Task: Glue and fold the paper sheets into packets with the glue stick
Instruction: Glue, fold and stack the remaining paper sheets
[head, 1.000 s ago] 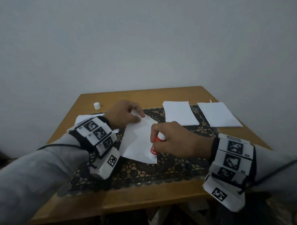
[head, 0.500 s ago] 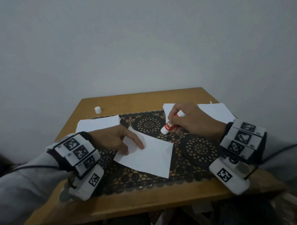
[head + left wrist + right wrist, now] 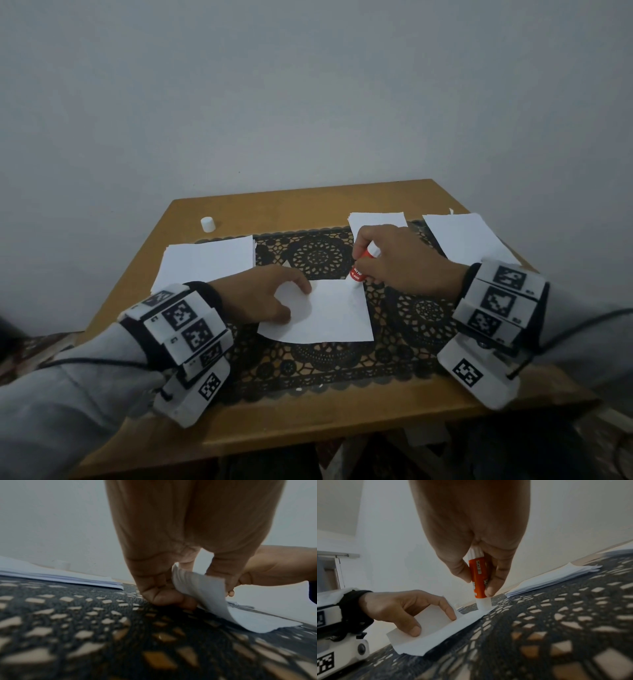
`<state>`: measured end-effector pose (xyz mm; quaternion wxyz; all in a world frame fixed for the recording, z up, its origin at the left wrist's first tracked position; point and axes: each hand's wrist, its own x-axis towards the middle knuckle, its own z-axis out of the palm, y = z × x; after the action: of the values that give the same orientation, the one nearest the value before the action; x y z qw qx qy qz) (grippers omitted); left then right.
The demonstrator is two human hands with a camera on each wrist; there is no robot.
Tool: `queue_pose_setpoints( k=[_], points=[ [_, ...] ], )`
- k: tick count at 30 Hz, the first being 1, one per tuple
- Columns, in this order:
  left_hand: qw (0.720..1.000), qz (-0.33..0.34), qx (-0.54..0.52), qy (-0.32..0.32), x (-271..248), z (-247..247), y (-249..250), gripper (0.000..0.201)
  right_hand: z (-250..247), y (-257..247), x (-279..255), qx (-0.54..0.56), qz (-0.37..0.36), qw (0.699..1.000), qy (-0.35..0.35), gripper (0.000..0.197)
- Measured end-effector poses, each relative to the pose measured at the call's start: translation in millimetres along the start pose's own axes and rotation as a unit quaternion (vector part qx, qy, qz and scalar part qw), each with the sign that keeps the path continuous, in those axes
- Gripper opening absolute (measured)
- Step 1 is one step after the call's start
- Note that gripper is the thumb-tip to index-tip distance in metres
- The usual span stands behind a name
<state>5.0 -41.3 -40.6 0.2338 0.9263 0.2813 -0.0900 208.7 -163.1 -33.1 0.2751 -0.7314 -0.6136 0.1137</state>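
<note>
Since half a second ago our right hand [image 3: 394,260] has brought the glue stick [image 3: 363,265] down from above the mat; its tip now touches the far right corner of the paper sheet [image 3: 337,315], so we judge gluing of this edge is starting. Right fingers [image 3: 489,589] grip the stick, held nearly upright. Our left hand [image 3: 260,294] curls over the sheet's left part, thumb and fingertips pinning a raised flap. The sheet lies on the lace mat [image 3: 411,329], mid-worktop [image 3: 308,421].
</note>
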Motion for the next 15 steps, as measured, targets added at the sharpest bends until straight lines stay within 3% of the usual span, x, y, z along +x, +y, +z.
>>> queue_pose_setpoints(
  k=[15],
  points=[
    [0.999,0.003,0.035,-0.001,4.1,3.3,10.4,0.058,0.7,-8.7,-17.9,-0.012,-0.002,0.999,-0.044,0.004]
  ],
)
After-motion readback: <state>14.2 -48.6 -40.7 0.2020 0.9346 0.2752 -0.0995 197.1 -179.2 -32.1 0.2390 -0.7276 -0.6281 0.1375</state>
